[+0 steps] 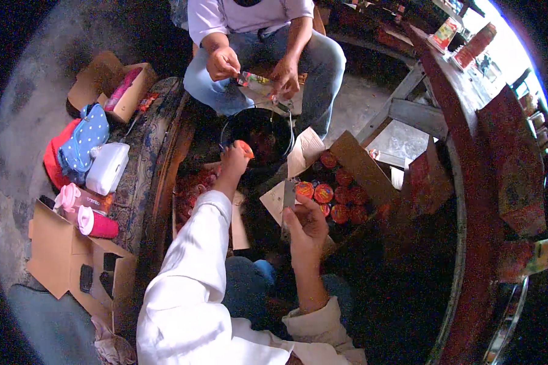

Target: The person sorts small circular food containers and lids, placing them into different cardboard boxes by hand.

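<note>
My left hand (233,163) is closed on a small orange item (245,148) at the near side of a black bucket (265,121). My right hand (305,234) grips an upright flat metal tool (288,198) beside an open cardboard box (362,164) of round red-lidded cups (324,193). Left of that box, under my left forearm, lies another box holding red crumpled pieces (192,185). A co-worker's hands (284,79) hold a printed packet (256,82) over the bucket.
A seated co-worker (256,36) faces me. A patterned bench (146,176) at left has boxes, a dotted blue bag (84,140), a white container (108,167) and pink tumblers (97,222) beside or on it. A dark red wooden counter (481,274) runs along the right.
</note>
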The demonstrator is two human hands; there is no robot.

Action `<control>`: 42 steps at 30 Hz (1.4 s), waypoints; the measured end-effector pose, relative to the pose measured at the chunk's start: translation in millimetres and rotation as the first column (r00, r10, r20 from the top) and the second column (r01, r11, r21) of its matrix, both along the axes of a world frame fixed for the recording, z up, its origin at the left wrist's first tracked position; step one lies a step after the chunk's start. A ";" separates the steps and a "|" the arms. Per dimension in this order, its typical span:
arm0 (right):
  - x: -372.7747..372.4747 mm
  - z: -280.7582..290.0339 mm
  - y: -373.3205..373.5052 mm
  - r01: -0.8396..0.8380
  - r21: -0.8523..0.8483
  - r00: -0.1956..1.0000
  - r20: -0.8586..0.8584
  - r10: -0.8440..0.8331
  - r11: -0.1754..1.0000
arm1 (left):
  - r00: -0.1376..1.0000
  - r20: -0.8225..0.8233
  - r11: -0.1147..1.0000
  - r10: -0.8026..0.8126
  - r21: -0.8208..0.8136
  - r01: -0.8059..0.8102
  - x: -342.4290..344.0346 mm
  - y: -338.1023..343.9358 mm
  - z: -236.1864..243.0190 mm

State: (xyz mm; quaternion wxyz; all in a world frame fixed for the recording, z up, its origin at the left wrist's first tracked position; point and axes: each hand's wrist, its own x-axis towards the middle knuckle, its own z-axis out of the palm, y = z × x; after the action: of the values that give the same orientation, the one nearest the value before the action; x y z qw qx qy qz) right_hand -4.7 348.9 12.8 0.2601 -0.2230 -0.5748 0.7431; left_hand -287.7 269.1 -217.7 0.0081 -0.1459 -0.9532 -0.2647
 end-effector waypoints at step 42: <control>6.4 4.6 -145.1 -0.407 0.043 0.905 -0.116 0.410 0.912 | 0.995 -0.095 0.631 0.030 0.774 0.055 280.6 -263.8 209.7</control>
State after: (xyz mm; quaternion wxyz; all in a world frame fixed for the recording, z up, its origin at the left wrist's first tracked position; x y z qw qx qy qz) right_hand 1.7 203.9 17.3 0.1354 -0.0495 -0.5984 0.7881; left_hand -7.1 5.3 -8.0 0.1153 -0.1476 -0.7443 -0.6411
